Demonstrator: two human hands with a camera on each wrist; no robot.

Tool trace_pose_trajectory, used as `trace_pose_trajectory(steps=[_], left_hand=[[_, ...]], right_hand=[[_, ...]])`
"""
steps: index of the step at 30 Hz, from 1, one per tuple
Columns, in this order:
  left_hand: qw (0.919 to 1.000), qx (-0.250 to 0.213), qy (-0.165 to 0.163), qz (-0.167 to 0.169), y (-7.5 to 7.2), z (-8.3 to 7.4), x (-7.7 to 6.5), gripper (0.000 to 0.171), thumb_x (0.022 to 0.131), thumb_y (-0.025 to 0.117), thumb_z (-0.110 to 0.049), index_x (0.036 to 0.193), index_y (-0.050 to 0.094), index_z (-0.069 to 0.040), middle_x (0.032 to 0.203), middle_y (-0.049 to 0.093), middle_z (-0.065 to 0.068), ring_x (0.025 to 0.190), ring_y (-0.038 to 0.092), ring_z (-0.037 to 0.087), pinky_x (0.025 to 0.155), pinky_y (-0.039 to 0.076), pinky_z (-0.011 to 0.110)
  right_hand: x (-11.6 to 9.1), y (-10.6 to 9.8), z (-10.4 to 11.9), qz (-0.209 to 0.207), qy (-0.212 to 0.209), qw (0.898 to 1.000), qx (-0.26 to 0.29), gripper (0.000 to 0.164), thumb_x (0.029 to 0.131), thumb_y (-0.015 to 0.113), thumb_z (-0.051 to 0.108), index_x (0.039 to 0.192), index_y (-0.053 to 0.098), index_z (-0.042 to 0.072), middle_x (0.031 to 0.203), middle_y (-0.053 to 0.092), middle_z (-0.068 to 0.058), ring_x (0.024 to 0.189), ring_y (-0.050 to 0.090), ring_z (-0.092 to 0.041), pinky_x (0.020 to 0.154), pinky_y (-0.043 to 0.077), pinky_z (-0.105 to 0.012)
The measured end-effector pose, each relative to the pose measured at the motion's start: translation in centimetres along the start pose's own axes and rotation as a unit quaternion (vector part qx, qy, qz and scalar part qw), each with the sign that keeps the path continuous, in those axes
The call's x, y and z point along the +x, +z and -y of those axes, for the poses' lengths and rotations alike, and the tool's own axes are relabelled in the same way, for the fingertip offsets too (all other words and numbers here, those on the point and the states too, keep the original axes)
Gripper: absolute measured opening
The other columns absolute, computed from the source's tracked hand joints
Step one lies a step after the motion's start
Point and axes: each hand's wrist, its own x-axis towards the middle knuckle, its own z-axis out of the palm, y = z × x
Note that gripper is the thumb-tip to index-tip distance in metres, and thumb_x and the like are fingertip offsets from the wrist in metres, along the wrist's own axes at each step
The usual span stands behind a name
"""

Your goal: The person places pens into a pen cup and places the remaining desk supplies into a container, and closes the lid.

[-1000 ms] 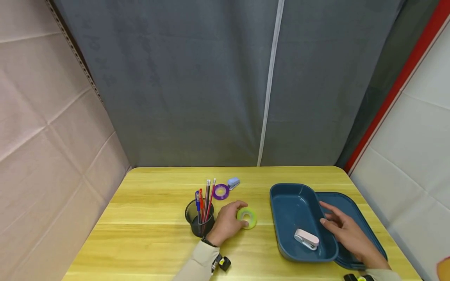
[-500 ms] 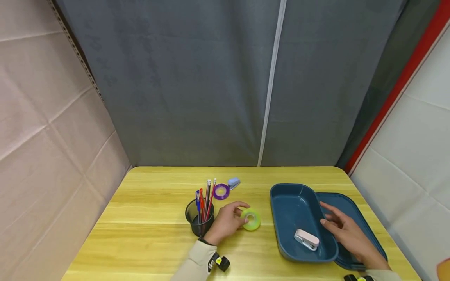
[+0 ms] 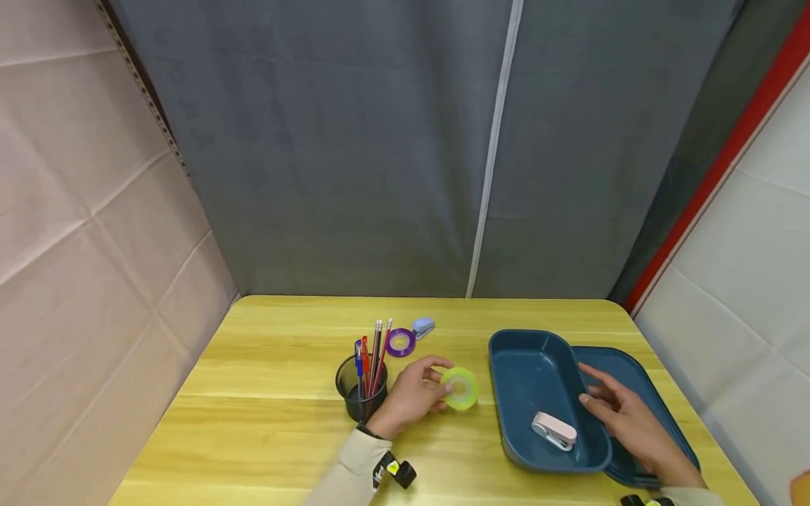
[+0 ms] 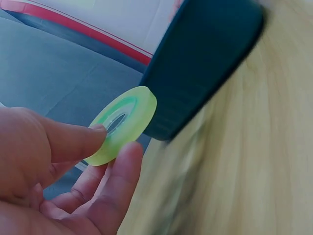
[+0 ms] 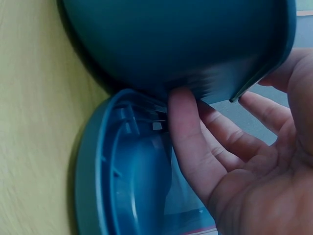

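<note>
My left hand [image 3: 411, 393] pinches a yellow-green roll of tape [image 3: 460, 388] between thumb and fingers, above the table. In the left wrist view the tape roll [image 4: 129, 120] is tilted, with the thumb on one face. My right hand [image 3: 623, 414] holds the right side of a dark blue plastic box [image 3: 528, 365]. Its thumb lies at the rim and its fingers are against the outer wall in the right wrist view. A pale pink stapler [image 3: 554, 430] lies in the box.
A matching blue lid [image 3: 633, 376] lies under and right of the box. Left of my left hand stands a black mesh pen cup [image 3: 363, 404] with pens and pencils. Behind it are a purple tape roll [image 3: 401, 342] and a light blue stapler [image 3: 423, 327]. A grey curtain [image 3: 354, 154] hangs behind the table.
My left hand has lifted the yellow-green tape roll off the table and turned it slightly, shifting it right towards the box. My right hand stays at the box's rim.
</note>
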Motion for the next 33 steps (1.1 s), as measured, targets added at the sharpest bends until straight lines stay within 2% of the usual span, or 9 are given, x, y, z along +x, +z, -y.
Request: trace_pose_trajectory(steps=[8, 16, 27, 33], left_hand=[[0.9997, -0.019, 0.004, 0.016, 0.1, -1.0, 0.0, 0.035, 0.098, 0.075, -0.007, 0.131, 0.068, -0.015, 0.103, 0.061, 0.008, 0.078, 0.073, 0.015, 0.074, 0.066, 0.044], [0.9994, -0.032, 0.007, 0.015, 0.5, -2.0, 0.2, 0.036, 0.097, 0.075, -0.007, 0.132, 0.067, -0.013, 0.105, 0.061, 0.010, 0.080, 0.072, 0.016, 0.077, 0.066, 0.044], [0.9971, -0.070, 0.013, 0.026, 2.1, -3.1, 1.1, 0.035, 0.097, 0.075, -0.003, 0.129, 0.068, -0.012, 0.103, 0.063, 0.012, 0.081, 0.073, 0.019, 0.083, 0.064, 0.053], [0.9954, -0.082, 0.018, 0.046, 3.0, -3.4, 1.7, 0.035, 0.098, 0.074, -0.003, 0.131, 0.067, -0.011, 0.102, 0.062, 0.010, 0.078, 0.073, 0.017, 0.085, 0.063, 0.057]], right_hand=[[0.0, 0.1, -0.3, -0.005, -0.009, 1.000, -0.010, 0.072, 0.109, 0.058, 0.043, 0.169, 0.026, 0.022, 0.154, 0.047, -0.032, 0.108, 0.058, -0.018, 0.065, 0.053, -0.034], [0.0, 0.1, -0.2, -0.007, -0.011, 1.000, -0.002, 0.071, 0.109, 0.059, 0.042, 0.169, 0.027, 0.021, 0.153, 0.048, -0.032, 0.105, 0.058, -0.018, 0.063, 0.053, -0.034], [0.0, 0.2, 0.0, -0.008, -0.009, 1.000, -0.008, 0.071, 0.109, 0.060, 0.041, 0.169, 0.028, 0.021, 0.152, 0.049, -0.032, 0.102, 0.058, -0.020, 0.062, 0.053, -0.033], [0.0, 0.2, 0.0, -0.006, -0.007, 1.000, -0.006, 0.071, 0.109, 0.060, 0.041, 0.169, 0.027, 0.021, 0.151, 0.048, -0.031, 0.099, 0.057, -0.020, 0.062, 0.052, -0.033]])
